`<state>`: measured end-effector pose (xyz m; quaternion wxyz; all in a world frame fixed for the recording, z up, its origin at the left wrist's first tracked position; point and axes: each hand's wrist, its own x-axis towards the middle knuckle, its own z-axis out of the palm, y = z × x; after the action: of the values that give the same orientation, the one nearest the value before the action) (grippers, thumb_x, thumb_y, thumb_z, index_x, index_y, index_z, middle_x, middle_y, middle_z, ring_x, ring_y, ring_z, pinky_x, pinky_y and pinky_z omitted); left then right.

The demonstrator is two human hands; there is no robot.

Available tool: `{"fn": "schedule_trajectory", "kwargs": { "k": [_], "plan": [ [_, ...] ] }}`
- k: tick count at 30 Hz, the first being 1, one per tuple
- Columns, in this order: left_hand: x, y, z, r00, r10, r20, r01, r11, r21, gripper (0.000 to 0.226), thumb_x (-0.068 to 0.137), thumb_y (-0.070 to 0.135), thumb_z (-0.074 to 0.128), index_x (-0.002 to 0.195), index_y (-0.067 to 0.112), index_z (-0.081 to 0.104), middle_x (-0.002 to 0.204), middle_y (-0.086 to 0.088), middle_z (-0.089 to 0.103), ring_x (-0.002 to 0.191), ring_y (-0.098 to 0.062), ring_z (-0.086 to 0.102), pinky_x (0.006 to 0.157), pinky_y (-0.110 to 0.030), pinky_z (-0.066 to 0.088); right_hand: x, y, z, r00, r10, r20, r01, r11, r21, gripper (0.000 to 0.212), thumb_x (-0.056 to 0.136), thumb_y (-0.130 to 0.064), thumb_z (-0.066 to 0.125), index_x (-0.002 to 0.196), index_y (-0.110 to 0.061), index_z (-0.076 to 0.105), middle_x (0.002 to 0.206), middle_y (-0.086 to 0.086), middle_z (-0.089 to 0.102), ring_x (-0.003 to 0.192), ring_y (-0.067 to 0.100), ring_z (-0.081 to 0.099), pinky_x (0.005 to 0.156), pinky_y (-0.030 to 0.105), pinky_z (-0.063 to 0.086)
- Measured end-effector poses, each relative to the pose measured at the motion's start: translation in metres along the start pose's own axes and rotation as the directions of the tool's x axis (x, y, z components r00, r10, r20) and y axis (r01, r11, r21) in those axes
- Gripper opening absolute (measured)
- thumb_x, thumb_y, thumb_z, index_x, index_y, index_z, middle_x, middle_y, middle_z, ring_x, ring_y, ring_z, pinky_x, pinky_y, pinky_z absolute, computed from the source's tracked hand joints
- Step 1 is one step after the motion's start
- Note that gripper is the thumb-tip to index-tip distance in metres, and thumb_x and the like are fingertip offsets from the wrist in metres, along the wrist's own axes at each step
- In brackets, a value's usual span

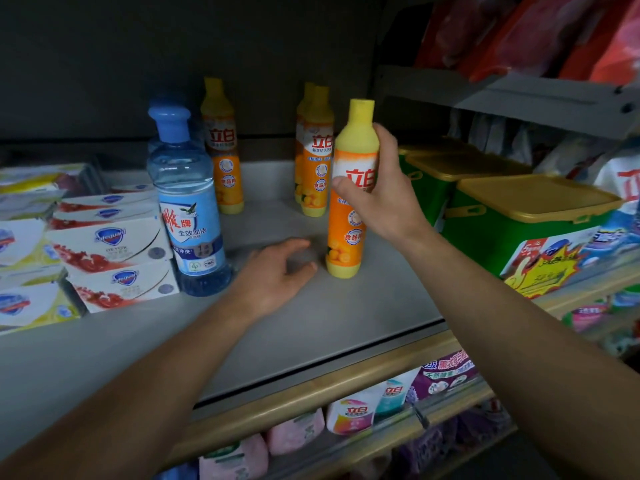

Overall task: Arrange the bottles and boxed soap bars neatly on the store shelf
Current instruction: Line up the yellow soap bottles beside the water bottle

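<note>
Shelf stock: dish-soap bottles and boxed soap bars, mid-arrangement.

The right hand (381, 199) gripped a yellow-capped orange bottle (349, 202) marked 立白, fingers curled round it, upright on the grey shelf (311, 323). The left hand (277, 271) rested beside its base, fingers relaxed and holding nothing. Three matching 立白 bottles (317, 157) stood behind; a blue 雕牌 bottle (188, 209) stood against stacked Safeguard soap boxes (110, 251). Green tubs (519, 216) sat right.

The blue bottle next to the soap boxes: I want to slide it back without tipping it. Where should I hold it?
Grip the blue bottle round its wide body at the label, coming from the front right, where the shelf is bare. The soap boxes crowd its left, and holding the narrow neck on so tall an upright bottle would probably tip it.
</note>
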<state>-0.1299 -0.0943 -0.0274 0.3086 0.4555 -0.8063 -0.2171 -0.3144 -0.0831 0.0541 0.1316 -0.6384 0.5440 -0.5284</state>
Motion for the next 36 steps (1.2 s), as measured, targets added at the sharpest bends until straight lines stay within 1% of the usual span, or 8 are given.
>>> {"fn": "schedule_trajectory", "kwargs": {
  "k": [5, 6, 8, 11, 17, 20, 29, 36],
  "plan": [
    [0.005, -0.008, 0.008, 0.988, -0.044, 0.147, -0.013, 0.931, 0.366, 0.064, 0.091, 0.056, 0.051, 0.146, 0.026, 0.039, 0.154, 0.002, 0.038, 0.141, -0.017, 0.033, 0.114, -0.027, 0.022, -0.02, 0.025, 0.003, 0.988, 0.124, 0.093, -0.125, 0.992, 0.007, 0.08, 0.084, -0.033, 0.075, 0.147, -0.029, 0.025, 0.11, -0.027, 0.057, 0.095, -0.013, 0.06, 0.074, 0.007, 0.048],
    [0.005, -0.01, 0.01, 0.985, -0.055, 0.162, -0.018, 0.908, 0.418, 0.065, 0.091, 0.059, 0.048, 0.147, 0.027, 0.037, 0.156, 0.003, 0.034, 0.143, -0.016, 0.029, 0.116, -0.028, 0.02, -0.029, 0.033, 0.004, 0.982, 0.147, 0.122, -0.147, 0.989, -0.01, 0.085, 0.083, -0.032, 0.076, 0.149, -0.028, 0.023, 0.114, -0.025, 0.056, 0.098, -0.01, 0.06, 0.08, 0.01, 0.049],
    [0.006, -0.012, 0.013, 0.983, -0.072, 0.168, -0.014, 0.886, 0.463, 0.067, 0.089, 0.064, 0.045, 0.147, 0.03, 0.036, 0.157, 0.004, 0.031, 0.144, -0.018, 0.026, 0.118, -0.031, 0.017, -0.046, 0.049, 0.007, 0.969, 0.186, 0.162, -0.177, 0.982, -0.069, 0.088, 0.083, -0.03, 0.076, 0.151, -0.022, 0.021, 0.128, -0.012, 0.055, 0.108, 0.005, 0.061, 0.093, 0.029, 0.052],
    [0.004, -0.012, 0.016, 0.985, -0.08, 0.151, -0.001, 0.882, 0.471, 0.072, 0.084, 0.07, 0.039, 0.147, 0.033, 0.036, 0.157, 0.004, 0.031, 0.144, -0.018, 0.025, 0.117, -0.031, 0.016, -0.052, 0.064, 0.013, 0.968, 0.188, 0.166, -0.152, 0.966, -0.208, 0.066, 0.089, -0.037, 0.069, 0.143, -0.018, 0.037, 0.135, 0.0, 0.058, 0.114, 0.02, 0.061, 0.098, 0.046, 0.051],
    [0.005, -0.009, 0.017, 0.987, -0.091, 0.133, 0.021, 0.891, 0.454, 0.073, 0.083, 0.069, 0.043, 0.146, 0.031, 0.039, 0.157, 0.007, 0.03, 0.144, -0.015, 0.024, 0.116, -0.027, 0.014, -0.016, 0.079, 0.033, 0.978, 0.168, 0.127, -0.138, 0.967, -0.216, 0.06, 0.093, -0.028, 0.066, 0.143, -0.014, 0.036, 0.139, 0.006, 0.055, 0.122, 0.024, 0.056, 0.101, 0.036, 0.045],
    [0.004, -0.007, 0.015, 0.989, -0.091, 0.116, 0.035, 0.909, 0.416, 0.082, 0.071, 0.069, 0.037, 0.143, 0.031, 0.044, 0.154, 0.006, 0.035, 0.142, -0.013, 0.027, 0.115, -0.024, 0.015, 0.006, 0.087, 0.046, 0.972, 0.204, 0.12, -0.176, 0.962, -0.208, 0.056, 0.095, -0.026, 0.062, 0.143, -0.013, 0.035, 0.141, 0.008, 0.053, 0.125, 0.027, 0.054, 0.101, 0.038, 0.043],
    [0.007, -0.01, 0.014, 0.994, -0.073, 0.086, 0.035, 0.926, 0.376, 0.067, 0.08, 0.06, 0.062, 0.139, 0.031, 0.05, 0.151, 0.006, 0.041, 0.141, -0.012, 0.032, 0.117, -0.026, 0.02, 0.029, 0.1, 0.064, 0.972, 0.201, 0.119, -0.185, 0.973, -0.138, 0.061, 0.099, -0.028, 0.057, 0.15, -0.016, 0.026, 0.147, 0.007, 0.048, 0.131, 0.028, 0.049, 0.109, 0.044, 0.041],
    [0.006, -0.011, 0.015, 0.995, -0.08, 0.061, 0.052, 0.93, 0.363, 0.064, 0.08, 0.059, 0.062, 0.138, 0.034, 0.051, 0.15, 0.009, 0.041, 0.14, -0.011, 0.032, 0.117, -0.027, 0.021, 0.03, 0.105, 0.067, 0.981, 0.163, 0.1, -0.148, 0.978, -0.145, 0.063, 0.097, -0.031, 0.059, 0.151, -0.018, 0.028, 0.145, 0.006, 0.05, 0.129, 0.028, 0.051, 0.107, 0.043, 0.043]
  ]
}}
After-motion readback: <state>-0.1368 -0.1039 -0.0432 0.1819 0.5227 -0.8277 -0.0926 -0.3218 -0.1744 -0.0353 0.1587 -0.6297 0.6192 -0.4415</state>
